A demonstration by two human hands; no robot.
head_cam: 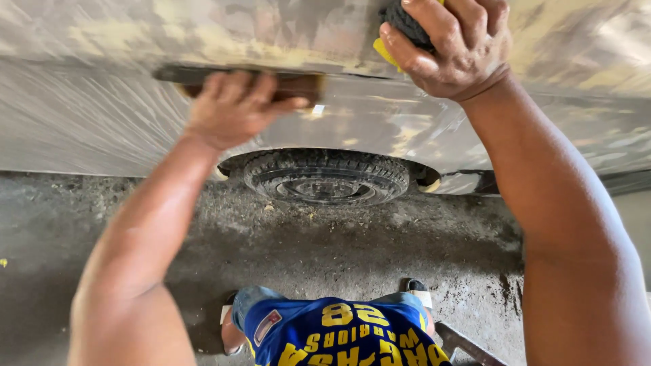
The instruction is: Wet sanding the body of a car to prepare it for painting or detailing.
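Note:
My left hand (234, 108) presses a long dark sanding block (298, 85) flat against the grey, wet side panel of a car (88, 115), just above the wheel arch. Fingers lie over the block's middle and its ends stick out left and right. My right hand (451, 47) is higher on the panel, closed around a yellow sponge with a dark pad (400, 30). Patches of yellowish filler show on the upper panel (224, 30).
A black tyre (325, 177) sits in the wheel arch below both hands. Rough grey concrete floor (380, 237) lies under the car. My blue and yellow shirt (339, 335) and sandalled feet show at the bottom edge, with a metal bar (468, 346) beside them.

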